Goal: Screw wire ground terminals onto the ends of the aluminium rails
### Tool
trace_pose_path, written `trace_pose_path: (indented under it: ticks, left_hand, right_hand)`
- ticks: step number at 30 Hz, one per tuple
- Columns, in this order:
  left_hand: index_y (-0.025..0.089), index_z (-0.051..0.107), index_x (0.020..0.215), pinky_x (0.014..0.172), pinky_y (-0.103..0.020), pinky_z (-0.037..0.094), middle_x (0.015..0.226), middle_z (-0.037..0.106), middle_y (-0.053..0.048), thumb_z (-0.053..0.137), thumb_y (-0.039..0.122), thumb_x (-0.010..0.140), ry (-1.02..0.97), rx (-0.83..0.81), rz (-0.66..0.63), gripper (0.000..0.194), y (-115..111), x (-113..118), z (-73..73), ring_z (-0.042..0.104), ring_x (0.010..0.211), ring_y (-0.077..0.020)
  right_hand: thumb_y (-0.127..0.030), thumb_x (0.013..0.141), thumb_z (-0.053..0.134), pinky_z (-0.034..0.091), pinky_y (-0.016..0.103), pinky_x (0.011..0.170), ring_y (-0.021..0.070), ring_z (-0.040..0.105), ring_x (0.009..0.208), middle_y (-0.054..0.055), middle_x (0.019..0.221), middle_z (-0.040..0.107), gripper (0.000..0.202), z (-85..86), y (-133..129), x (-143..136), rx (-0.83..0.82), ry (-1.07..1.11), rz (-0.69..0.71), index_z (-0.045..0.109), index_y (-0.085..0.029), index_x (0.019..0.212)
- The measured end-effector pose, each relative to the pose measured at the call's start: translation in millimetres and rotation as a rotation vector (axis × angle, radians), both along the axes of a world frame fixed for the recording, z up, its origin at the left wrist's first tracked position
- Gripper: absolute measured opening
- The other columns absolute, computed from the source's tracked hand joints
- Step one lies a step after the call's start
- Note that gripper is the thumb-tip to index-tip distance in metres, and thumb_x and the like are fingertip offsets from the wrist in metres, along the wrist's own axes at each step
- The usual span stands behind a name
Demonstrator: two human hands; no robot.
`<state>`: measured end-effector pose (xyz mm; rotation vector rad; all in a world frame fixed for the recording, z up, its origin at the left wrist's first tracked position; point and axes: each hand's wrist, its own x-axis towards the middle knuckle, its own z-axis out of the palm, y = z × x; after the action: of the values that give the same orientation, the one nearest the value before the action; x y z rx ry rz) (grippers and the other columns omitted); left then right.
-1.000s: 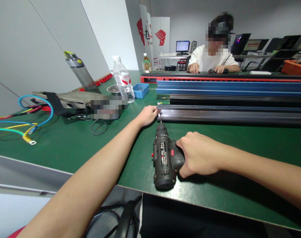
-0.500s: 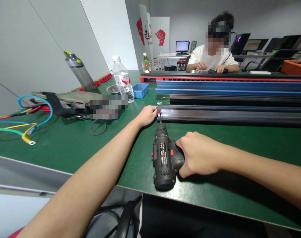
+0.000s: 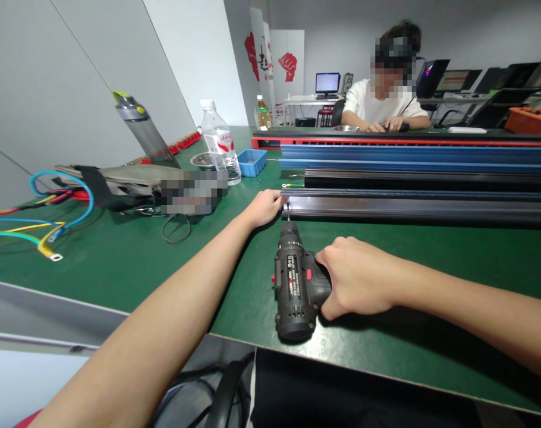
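My right hand (image 3: pixel 359 276) is wrapped round the grip of a black cordless drill (image 3: pixel 295 285), which lies level above the green table with its chuck pointing away from me. Its thin bit reaches the left end of a long dark metal profile (image 3: pixel 386 206). At that same end, my left hand (image 3: pixel 265 208) grips the profile, fingers curled over its edge. Whether a screw sits at the bit's tip is too small to tell.
Behind the profile lie a black bar (image 3: pixel 408 177), a blue rail (image 3: pixel 386 157) and a red-edged rail (image 3: pixel 270 142). Left are a water bottle (image 3: pixel 221 145), a blue bin (image 3: pixel 252 163), a bag (image 3: pixel 123 184) and cables (image 3: pixel 43 238). A co-worker (image 3: pixel 384 101) sits opposite.
My hands, the drill and the profile hold almost the same position. Across the table, the co-worker's hand has moved down and towards their other hand.
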<state>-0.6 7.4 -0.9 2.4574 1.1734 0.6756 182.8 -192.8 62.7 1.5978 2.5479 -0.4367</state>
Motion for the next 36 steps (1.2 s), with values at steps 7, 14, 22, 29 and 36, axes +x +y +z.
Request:
trace_pose_path:
  ticks: [7, 14, 22, 29, 36]
  left_hand:
    - [0.017, 0.052, 0.067, 0.061, -0.025, 0.036, 0.065, 0.056, -0.001, 0.038, 0.047, 0.093, 0.004, 0.003, 0.003, 0.041, 0.6, -1.0, -0.5, 0.047, 0.064, -0.0152]
    - [0.018, 0.051, 0.068, 0.062, -0.026, 0.035, 0.067, 0.055, -0.001, 0.036, 0.051, 0.092, 0.01, -0.015, 0.014, 0.044, 0.7, -0.3, -0.6, 0.047, 0.066, -0.0157]
    - [0.018, 0.051, 0.068, 0.062, -0.026, 0.036, 0.066, 0.055, -0.001, 0.037, 0.052, 0.09, -0.003, -0.002, 0.002, 0.043, 1.8, -1.3, -1.5, 0.047, 0.066, -0.0161]
    - [0.018, 0.053, 0.067, 0.063, -0.025, 0.038, 0.067, 0.058, -0.002, 0.039, 0.049, 0.092, -0.014, 0.008, 0.001, 0.043, -0.5, -1.0, 0.0, 0.05, 0.066, -0.0161]
    - [0.019, 0.051, 0.066, 0.065, -0.025, 0.039, 0.067, 0.057, -0.001, 0.04, 0.047, 0.09, -0.001, -0.018, 0.026, 0.039, -2.9, 1.0, 2.6, 0.05, 0.066, -0.0167]
  right_hand:
    - [-0.052, 0.057, 0.073, 0.032, 0.028, 0.048, 0.0195, 0.058, 0.053, 0.007, 0.066, 0.069, 0.036, -1.9, 0.6, 0.5, 0.016, 0.023, 0.005, 0.07, -0.019, 0.071]
    - [-0.052, 0.058, 0.073, 0.034, 0.029, 0.05, 0.0214, 0.062, 0.058, 0.009, 0.071, 0.071, 0.039, -0.8, 0.7, 0.6, 0.001, 0.01, 0.006, 0.073, -0.018, 0.076]
    - [-0.052, 0.058, 0.073, 0.032, 0.029, 0.05, 0.0206, 0.06, 0.055, 0.008, 0.067, 0.07, 0.038, 0.8, 1.5, 1.5, 0.005, 0.026, 0.014, 0.072, -0.018, 0.074]
    - [-0.053, 0.058, 0.073, 0.034, 0.03, 0.05, 0.0217, 0.062, 0.057, 0.009, 0.07, 0.071, 0.039, 1.6, -0.4, 1.6, -0.01, 0.02, 0.004, 0.072, -0.018, 0.075]
    - [-0.054, 0.057, 0.073, 0.033, 0.029, 0.049, 0.0218, 0.062, 0.058, 0.008, 0.07, 0.071, 0.04, 1.8, 1.2, 0.4, 0.0, 0.015, 0.011, 0.072, -0.018, 0.075]
